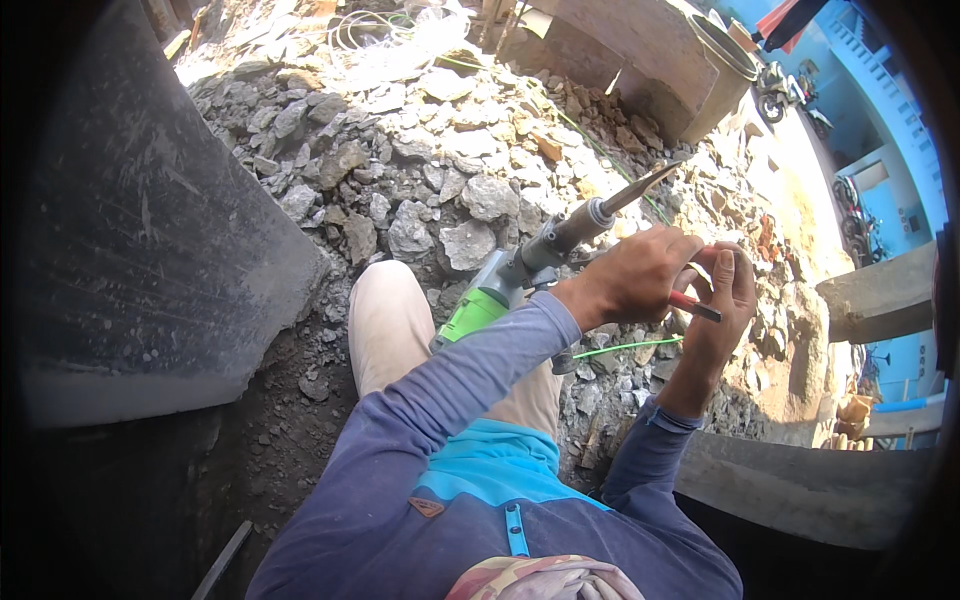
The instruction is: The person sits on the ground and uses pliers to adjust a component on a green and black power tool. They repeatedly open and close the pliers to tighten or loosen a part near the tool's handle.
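Green-bodied demolition hammer lies across my knee, chisel pointing up-right over the rubble. Just right of it, my left hand is closed around a red-handled tool; my right hand pinches its tip, axis running left-right.

No packages, signs or screens are visible; one small brown triangular label sits on the sleeve at six o'clock.
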The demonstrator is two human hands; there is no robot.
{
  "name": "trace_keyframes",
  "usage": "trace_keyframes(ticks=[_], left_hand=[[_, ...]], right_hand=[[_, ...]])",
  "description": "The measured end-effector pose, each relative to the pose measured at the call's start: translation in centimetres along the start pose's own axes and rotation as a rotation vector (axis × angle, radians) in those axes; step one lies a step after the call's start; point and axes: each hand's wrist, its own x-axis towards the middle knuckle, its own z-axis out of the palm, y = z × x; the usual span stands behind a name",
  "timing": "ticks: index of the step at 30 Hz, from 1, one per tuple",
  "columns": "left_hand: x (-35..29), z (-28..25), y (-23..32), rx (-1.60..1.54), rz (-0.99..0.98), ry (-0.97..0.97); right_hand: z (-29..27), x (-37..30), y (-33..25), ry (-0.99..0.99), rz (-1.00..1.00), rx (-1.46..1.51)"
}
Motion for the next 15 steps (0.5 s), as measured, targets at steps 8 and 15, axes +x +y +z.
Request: trace_keyframes(ticks=[8,15], left_hand=[[0.9,-3.7,-1.0,-0.319,-0.029,-0.421],[-1.8,-1.4,3.8,-0.073,-0.006,-0.159]], right_hand=[[1.0,-5.3,-1.1,0.183,-0.066,-0.13],[0.0,-4.1,-1.5,0.133,0.011,-0.046]])
